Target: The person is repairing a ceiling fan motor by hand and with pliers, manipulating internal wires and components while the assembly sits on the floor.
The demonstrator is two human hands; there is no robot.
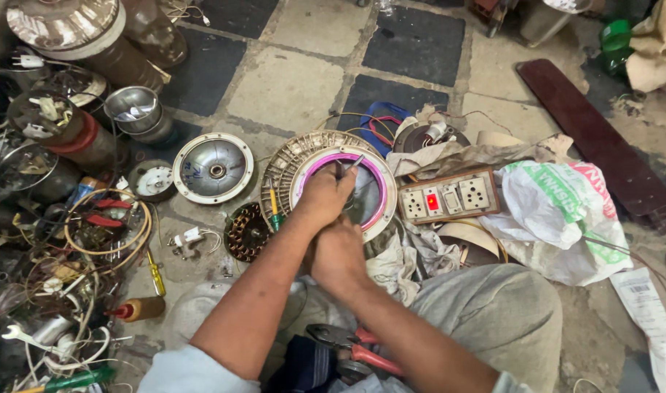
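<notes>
A round fan motor housing (380, 191) with a pink ring lies on the floor in front of me. My left hand (322, 196) rests over its middle, closed around a thin metal tool (355, 164) whose tips stick out above the fingers. My right hand (338, 255) sits just below it at the housing's near rim. Its fingers are curled and hidden under my left wrist, so what they hold is not visible. A green-handled screwdriver (274, 209) lies beside the housing, left of my left hand.
A silver fan cover (213, 167) and a copper-wound stator (245, 233) lie to the left. A socket board (449, 196) with a lit red switch, a printed plastic bag (565, 211) and a brown fan blade (595, 138) are on the right. Red-handled pliers (358, 348) rest on my lap. Wires and parts (56, 240) are piled at far left.
</notes>
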